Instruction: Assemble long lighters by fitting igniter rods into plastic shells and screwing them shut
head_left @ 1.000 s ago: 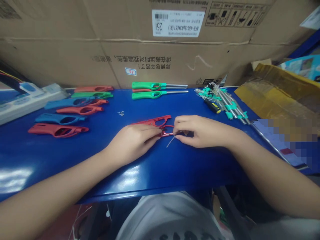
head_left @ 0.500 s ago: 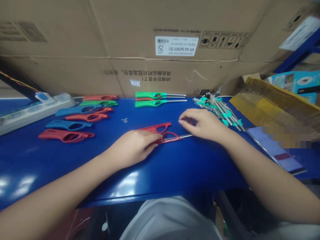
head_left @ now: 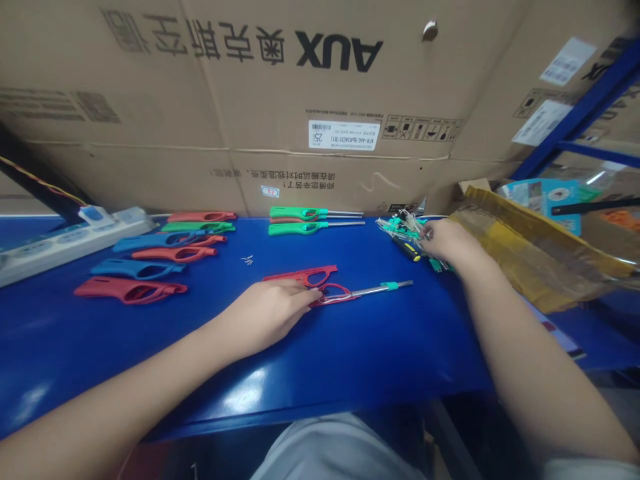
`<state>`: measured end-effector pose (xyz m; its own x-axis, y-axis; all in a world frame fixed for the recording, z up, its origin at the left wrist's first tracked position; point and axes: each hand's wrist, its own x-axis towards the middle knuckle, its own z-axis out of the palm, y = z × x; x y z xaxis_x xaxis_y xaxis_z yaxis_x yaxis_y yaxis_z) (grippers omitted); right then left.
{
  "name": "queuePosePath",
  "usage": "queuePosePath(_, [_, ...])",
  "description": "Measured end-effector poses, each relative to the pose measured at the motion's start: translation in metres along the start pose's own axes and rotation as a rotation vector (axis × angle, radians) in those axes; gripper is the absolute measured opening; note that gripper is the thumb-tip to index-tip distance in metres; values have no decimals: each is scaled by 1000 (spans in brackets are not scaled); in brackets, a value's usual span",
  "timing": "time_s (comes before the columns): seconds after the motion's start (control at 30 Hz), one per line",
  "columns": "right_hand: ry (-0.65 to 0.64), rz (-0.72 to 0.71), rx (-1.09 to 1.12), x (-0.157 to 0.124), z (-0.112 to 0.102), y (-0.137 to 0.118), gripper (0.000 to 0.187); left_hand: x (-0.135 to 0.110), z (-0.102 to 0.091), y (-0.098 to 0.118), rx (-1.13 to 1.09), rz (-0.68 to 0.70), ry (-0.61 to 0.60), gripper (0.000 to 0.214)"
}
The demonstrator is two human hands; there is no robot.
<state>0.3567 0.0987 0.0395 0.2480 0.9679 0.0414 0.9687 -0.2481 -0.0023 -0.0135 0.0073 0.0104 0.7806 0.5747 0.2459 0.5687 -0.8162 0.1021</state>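
My left hand (head_left: 273, 308) is closed over the handle end of an opened red lighter casing (head_left: 336, 300), pressing it near the blue table top. A metal lighter tube (head_left: 373, 291) with a green collar points right from that casing, with thin wires inside. Against its far side lies another red casing half (head_left: 300, 275), partly under my fingers. My right hand (head_left: 447, 241) reaches into a pile of lighter tubes with green parts (head_left: 405, 223), its fingers bent inward; what they pinch is hidden. Just left of it lies a screwdriver (head_left: 407, 248) with a black and yellow handle.
Red, green and blue lighter casings (head_left: 137, 269) lie at the left beside a white power strip (head_left: 75, 233). Lighters with tubes (head_left: 295, 228) lie at the back, small screws (head_left: 247, 259) nearer. A large cardboard box (head_left: 225, 120) walls the back; a taped carton (head_left: 540, 247) stands right.
My right hand has moved from the tube's end to the pile at the right, uncovering the tube's green collar. My left hand stays on the red casing. The view has tilted upward.
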Motion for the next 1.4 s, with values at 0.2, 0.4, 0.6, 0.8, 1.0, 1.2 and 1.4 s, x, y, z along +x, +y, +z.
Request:
queuePosePath(0.2, [4, 34, -18, -1, 3, -5, 17, 0, 1, -7, -113, 10, 55, 27])
queuePosePath(0.4, [115, -77, 32, 2, 8, -5, 34, 0, 0, -5, -135, 27, 46, 28])
queuePosePath(0.6, [183, -88, 64, 8, 22, -1, 36, -1, 1, -4, -103, 65, 53, 29])
queuePosePath(0.8, [209, -56, 84, 16, 29, 5, 25, -1, 1, 2, -84, 38, 56, 28])
queuePosePath(1.0, [219, -55, 83, 15, 31, 4, 27, 2, 1, 7, -99, -14, 73, 28])
queuePosePath(1.2, [209, -53, 81, 14, 27, 1, 27, 2, 4, 6, -134, -18, 46, 28])
queuePosePath(1.4, [196, -54, 74, 13, 27, 0, 28, 2, 3, 6, -146, -12, 55, 27])
